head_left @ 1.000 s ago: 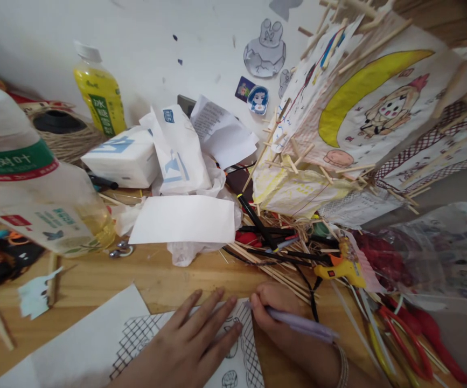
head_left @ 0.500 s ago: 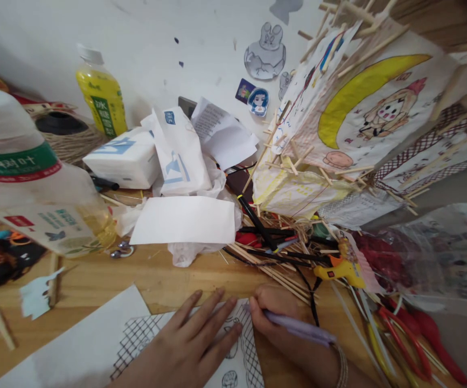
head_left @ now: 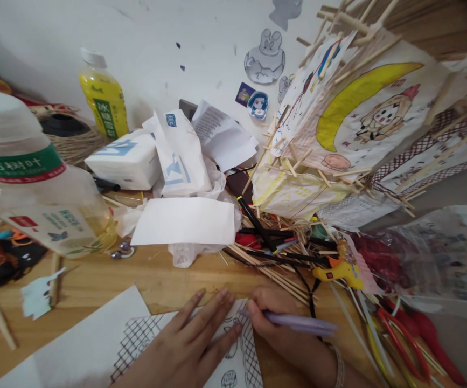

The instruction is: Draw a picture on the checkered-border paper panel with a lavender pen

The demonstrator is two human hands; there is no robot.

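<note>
My left hand (head_left: 193, 342) lies flat with its fingers spread over a sheet of drawing paper (head_left: 239, 372). The sheet carries black crosshatched borders and small round doodles, partly covered by that hand. In my right hand (head_left: 276, 318) is a light purple pen (head_left: 300, 323), gripped between thumb and fingers. Its tip end meets the upper right part of the sheet, by the crosshatched edge; the exact tip is hard to make out. Under the drawing, to the left, lies a blank white sheet (head_left: 83, 339).
A large bottle (head_left: 43, 199) stands at the left, with a yellow drink bottle (head_left: 104, 102) and tissue packs (head_left: 124, 159) behind. At the right are a stick-framed paper lantern (head_left: 362, 113), a yellow glue gun (head_left: 340, 272), scissors (head_left: 405, 345) and wooden sticks (head_left: 269, 272).
The purple pen's rear end has swung slightly and is blurred, while its tip end has shifted a little to the left. My left hand stays nearly still.
</note>
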